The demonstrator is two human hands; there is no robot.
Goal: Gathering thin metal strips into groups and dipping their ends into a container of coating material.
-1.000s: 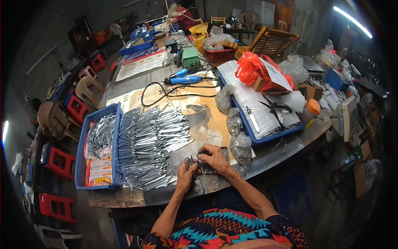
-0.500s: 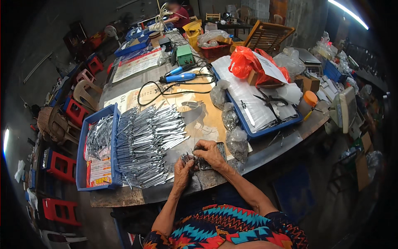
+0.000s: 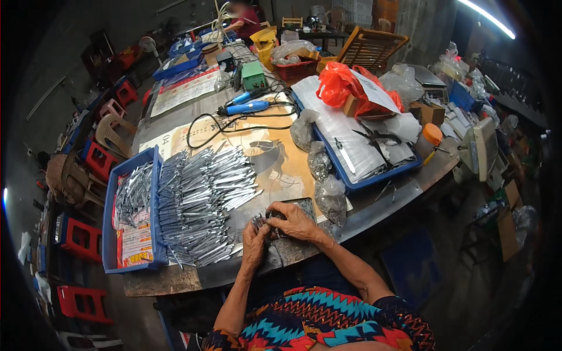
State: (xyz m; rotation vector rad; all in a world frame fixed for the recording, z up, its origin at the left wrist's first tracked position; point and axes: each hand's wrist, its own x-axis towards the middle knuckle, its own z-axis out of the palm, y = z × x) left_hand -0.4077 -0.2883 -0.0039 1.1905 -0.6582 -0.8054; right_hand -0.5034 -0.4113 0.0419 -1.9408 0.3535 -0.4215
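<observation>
At the table's near edge, my left hand (image 3: 254,244) is closed, with the ends of thin grey metal pieces (image 3: 258,221) showing above its fingers. My right hand (image 3: 297,223) meets it there, thumb and fingers pinched together against those pieces; whatever is between its fingertips is hidden. Partly behind my right hand lies a small dark tray (image 3: 305,205) of tiny parts. To the left of my hands spreads a wide heap of slim silvery metal strips (image 3: 205,202), laid in rough rows.
A blue bin (image 3: 157,234) with more strips stands at the left. Bags of small parts (image 3: 331,196) line a blue tray (image 3: 357,186) carrying pliers (image 3: 377,139) and a red bag (image 3: 336,88). Blue-handled corded tools (image 3: 247,107) lie farther back. A person (image 3: 246,22) sits at the far end.
My right hand has lowered onto the pieces in my left hand, its fingers tucking in closer. The whole view has shifted slightly.
</observation>
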